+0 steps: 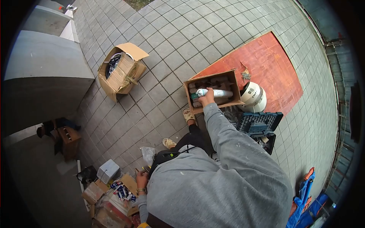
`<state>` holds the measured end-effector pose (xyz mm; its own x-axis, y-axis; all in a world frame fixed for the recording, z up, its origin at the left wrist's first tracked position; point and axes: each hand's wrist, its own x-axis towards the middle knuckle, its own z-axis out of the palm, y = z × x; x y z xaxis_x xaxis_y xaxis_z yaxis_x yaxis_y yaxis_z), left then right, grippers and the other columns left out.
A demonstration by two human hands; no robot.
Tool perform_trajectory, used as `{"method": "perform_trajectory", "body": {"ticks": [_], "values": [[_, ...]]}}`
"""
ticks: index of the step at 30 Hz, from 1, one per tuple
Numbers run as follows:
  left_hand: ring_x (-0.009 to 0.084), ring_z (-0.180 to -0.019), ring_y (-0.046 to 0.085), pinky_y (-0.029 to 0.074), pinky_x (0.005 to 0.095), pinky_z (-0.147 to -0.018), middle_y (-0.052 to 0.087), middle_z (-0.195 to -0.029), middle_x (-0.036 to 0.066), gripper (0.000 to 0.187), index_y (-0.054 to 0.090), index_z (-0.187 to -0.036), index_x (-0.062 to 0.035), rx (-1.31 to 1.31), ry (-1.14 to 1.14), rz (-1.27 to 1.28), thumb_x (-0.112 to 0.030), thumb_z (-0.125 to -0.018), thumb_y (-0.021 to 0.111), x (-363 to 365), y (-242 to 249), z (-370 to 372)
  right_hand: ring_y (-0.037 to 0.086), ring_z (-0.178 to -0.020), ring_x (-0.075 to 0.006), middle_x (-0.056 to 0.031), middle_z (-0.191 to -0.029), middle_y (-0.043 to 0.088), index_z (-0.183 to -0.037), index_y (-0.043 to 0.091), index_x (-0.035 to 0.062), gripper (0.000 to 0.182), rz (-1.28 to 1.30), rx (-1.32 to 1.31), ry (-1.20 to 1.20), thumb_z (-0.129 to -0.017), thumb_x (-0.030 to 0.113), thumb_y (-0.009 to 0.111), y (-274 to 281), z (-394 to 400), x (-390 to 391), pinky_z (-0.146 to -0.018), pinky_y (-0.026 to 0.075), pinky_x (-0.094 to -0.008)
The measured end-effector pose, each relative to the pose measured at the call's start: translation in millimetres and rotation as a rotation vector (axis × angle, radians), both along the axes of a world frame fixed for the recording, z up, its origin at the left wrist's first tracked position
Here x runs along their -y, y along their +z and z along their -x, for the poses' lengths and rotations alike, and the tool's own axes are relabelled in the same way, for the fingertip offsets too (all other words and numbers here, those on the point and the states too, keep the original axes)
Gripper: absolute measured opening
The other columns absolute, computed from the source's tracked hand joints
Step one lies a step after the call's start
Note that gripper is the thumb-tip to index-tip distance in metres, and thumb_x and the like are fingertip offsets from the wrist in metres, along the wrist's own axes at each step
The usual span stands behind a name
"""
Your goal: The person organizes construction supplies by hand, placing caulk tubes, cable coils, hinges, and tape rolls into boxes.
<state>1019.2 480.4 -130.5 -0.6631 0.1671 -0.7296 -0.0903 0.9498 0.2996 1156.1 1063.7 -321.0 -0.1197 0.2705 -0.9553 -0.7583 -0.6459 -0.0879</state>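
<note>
My right hand (207, 98) is closed round one end of a white tube (222, 93), which lies level over an open cardboard box (237, 89). Inside that box are several more tubes, partly covered by my hand and the one I hold. Low on the left, my left hand (142, 180) is beside my hip, its fingers curled round something small with a yellowish part. What that thing is, I cannot make out.
Beside the box stand a white bucket (254, 97) and an open dark tool case (262, 123), near a red board (273, 68). A torn carton (131, 72) is at upper left. Boxes and a white container (108, 170) lie lower left. Another person (51, 127) is far left.
</note>
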Motion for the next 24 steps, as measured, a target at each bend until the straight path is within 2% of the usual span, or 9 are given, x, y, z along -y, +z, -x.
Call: {"method": "perform_trajectory", "body": {"ticks": [2,6,7,10,14,17,20,22,24], "values": [[0.0201,-0.075,0.069,0.054,0.0359,-0.06,0.072,-0.09,0.011,0.034,0.064,-0.117,-0.0013,-0.156,-0.198,-0.135,-0.016,-0.087,0.065,94,-47,-25,0.065,-0.083,-0.0329,-0.0122,-0.101,0.064,-0.116,0.055,0.0018,0.042,0.091,0.209,-0.074,-0.08,0.025,0.061,-34,6,-4,-0.079,0.05,-0.0522],[0.0207,-0.077,0.07,0.054,0.0364,-0.061,0.072,-0.091,0.011,0.033,0.064,-0.117,-0.0015,-0.028,-0.071,-0.061,-0.018,-0.088,0.064,146,-69,-45,0.062,-0.108,-0.0365,-0.0201,-0.135,0.055,-0.141,0.041,-0.0088,0.066,0.211,0.457,0.119,-0.087,0.028,0.055,-56,-3,14,-0.093,0.047,-0.0498],[0.0209,-0.077,0.07,0.054,0.0366,-0.062,0.072,-0.091,0.011,0.033,0.064,-0.117,-0.0015,0.008,-0.028,-0.044,-0.018,-0.088,0.064,154,-71,-51,0.059,-0.114,-0.0372,-0.0225,-0.139,0.052,-0.14,0.043,-0.0087,0.061,0.171,0.418,0.086,-0.09,0.025,0.051,-57,-6,19,-0.098,0.045,-0.046],[0.0216,-0.079,0.07,0.055,0.037,-0.063,0.072,-0.092,0.011,0.032,0.064,-0.116,-0.0017,0.125,0.108,-0.001,-0.019,-0.089,0.064,162,-68,-76,0.049,-0.127,-0.033,-0.0194,-0.148,0.045,-0.141,0.042,-0.0021,0.052,0.3,0.373,0.322,-0.094,0.021,0.045,-195,-54,23,-0.105,0.037,-0.043],[0.0224,-0.081,0.07,0.055,0.0376,-0.065,0.072,-0.094,0.011,0.032,0.064,-0.116,-0.0019,0.273,0.326,0.019,-0.021,-0.09,0.063,165,-71,-123,0.057,-0.12,-0.0388,-0.0237,-0.138,0.055,-0.137,0.049,-0.0045,0.05,0.133,0.641,0.662,-0.096,0.024,0.049,-46,-17,29,-0.096,0.049,-0.0452],[0.0231,-0.082,0.07,0.055,0.0381,-0.066,0.072,-0.095,0.011,0.032,0.064,-0.115,-0.0021,0.352,0.552,0.006,-0.023,-0.091,0.062,172,-70,-170,0.066,-0.09,-0.0255,-0.0135,-0.102,0.066,-0.12,0.058,0.0003,0.029,-0.538,0.495,0.595,-0.099,0.017,0.047,-8,-6,51,-0.071,0.054,-0.0365],[0.0237,-0.084,0.07,0.056,0.0385,-0.067,0.072,-0.096,0.011,0.032,0.065,-0.115,-0.0023,0.368,0.944,-0.044,-0.024,-0.092,0.062,189,-54,-279,0.064,-0.075,-0.0198,-0.0084,-0.087,0.063,-0.115,0.058,0.0016,0.025,-0.702,0.321,1.008,-0.097,0.012,0.045,89,9,100,-0.063,0.054,-0.033],[0.024,-0.084,0.07,0.056,0.0387,-0.068,0.072,-0.097,0.011,0.032,0.065,-0.115,-0.0023,0.298,1.244,-0.1,-0.025,-0.092,0.062,207,-68,-363,0.063,-0.067,-0.0177,-0.0076,-0.086,0.063,-0.109,0.063,0.0032,0.022,-0.766,0.2,1.245,-0.095,0.011,0.048,88,16,132,-0.056,0.054,-0.0301],[0.0271,-0.091,0.07,0.058,0.0428,-0.072,0.071,-0.105,0.012,0.034,0.063,-0.115,-0.004,0.42,1.503,-0.527,-0.032,-0.096,0.055,248,-127,-433,0.063,-0.067,-0.0181,-0.0074,-0.084,0.063,-0.109,0.063,0.0038,0.022,-0.797,0.086,1.486,-0.094,0.011,0.049,97,31,168,-0.054,0.054,-0.0292]]}}
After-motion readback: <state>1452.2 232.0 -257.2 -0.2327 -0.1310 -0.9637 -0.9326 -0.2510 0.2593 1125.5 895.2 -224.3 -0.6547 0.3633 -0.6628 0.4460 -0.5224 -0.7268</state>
